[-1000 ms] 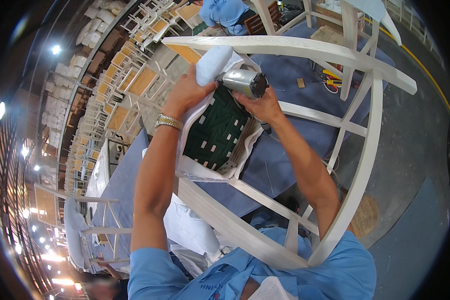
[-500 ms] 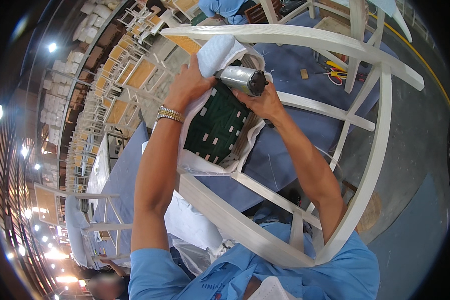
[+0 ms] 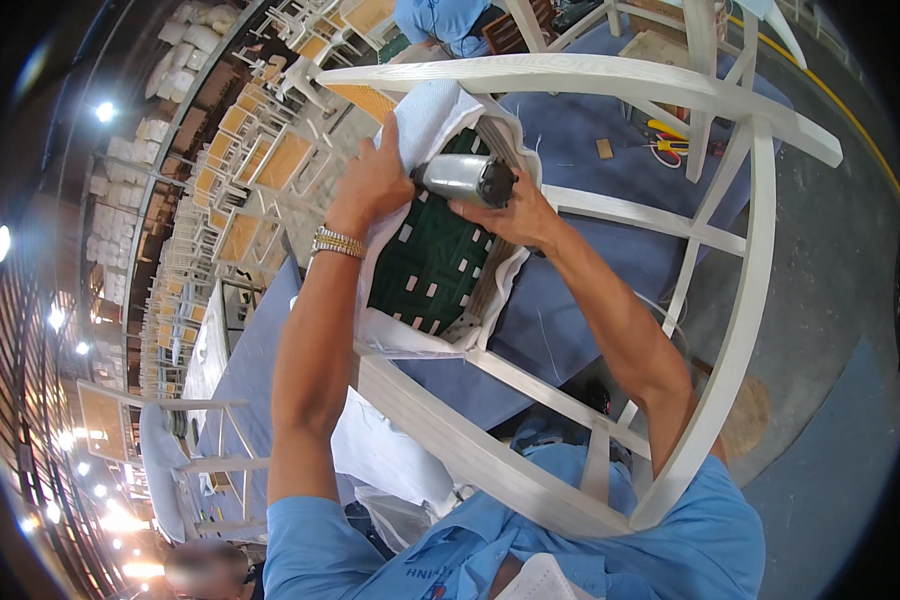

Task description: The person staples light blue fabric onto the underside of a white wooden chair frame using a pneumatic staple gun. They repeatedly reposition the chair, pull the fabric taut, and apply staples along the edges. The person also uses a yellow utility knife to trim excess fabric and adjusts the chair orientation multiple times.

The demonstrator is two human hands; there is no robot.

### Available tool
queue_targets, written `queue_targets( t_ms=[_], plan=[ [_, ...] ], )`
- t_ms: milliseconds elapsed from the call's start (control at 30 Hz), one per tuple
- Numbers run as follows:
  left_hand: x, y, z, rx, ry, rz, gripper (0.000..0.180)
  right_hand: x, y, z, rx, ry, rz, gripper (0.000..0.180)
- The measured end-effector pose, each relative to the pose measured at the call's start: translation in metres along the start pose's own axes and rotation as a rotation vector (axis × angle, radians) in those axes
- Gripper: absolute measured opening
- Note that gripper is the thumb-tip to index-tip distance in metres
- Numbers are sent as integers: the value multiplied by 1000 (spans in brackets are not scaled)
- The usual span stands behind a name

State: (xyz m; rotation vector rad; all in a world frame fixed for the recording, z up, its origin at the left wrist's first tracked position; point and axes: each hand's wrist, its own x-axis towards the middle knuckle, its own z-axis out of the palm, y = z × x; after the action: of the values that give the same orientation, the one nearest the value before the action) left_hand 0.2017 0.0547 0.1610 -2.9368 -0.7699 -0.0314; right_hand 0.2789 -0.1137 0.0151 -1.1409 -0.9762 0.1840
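Note:
A pale wooden chair frame lies tipped over in front of me, the underside of its seat facing up. Dark green webbing crosses the seat, and light blue-white fabric wraps over its rim. My left hand is closed on the fabric at the left rim, with the index finger stretched along it. My right hand grips a silver staple gun with a black end cap. The gun's nose is at the left rim, close to my left thumb; its handle is mostly hidden.
Blue cloth covers the worktable under the chair. Scissors and other hand tools lie at the far right. Many chairs stand in rows at left, near an upholstered chair. Another person in blue is at the far side.
The staple gun and my right hand have shifted slightly left and nearer along the rim. My left hand has slid a little nearer too, still on the fabric.

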Motion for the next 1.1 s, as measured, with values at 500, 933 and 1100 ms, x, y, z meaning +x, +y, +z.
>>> queue_targets(
  t_ms=[500, 933, 1100],
  plan=[
    [7, -121, -2, -714, -138, -21, 89, -35, -21, 7, 176, 153, 217, 34],
    [-25, -42, -6, -330, -25, 44, 111, -18, -30, 4, 6, 169, 116, 32],
    [-33, -35, 0, -158, 39, 54, 105, -21, -22, 16, 19, 113, 101, 32]
  ],
)
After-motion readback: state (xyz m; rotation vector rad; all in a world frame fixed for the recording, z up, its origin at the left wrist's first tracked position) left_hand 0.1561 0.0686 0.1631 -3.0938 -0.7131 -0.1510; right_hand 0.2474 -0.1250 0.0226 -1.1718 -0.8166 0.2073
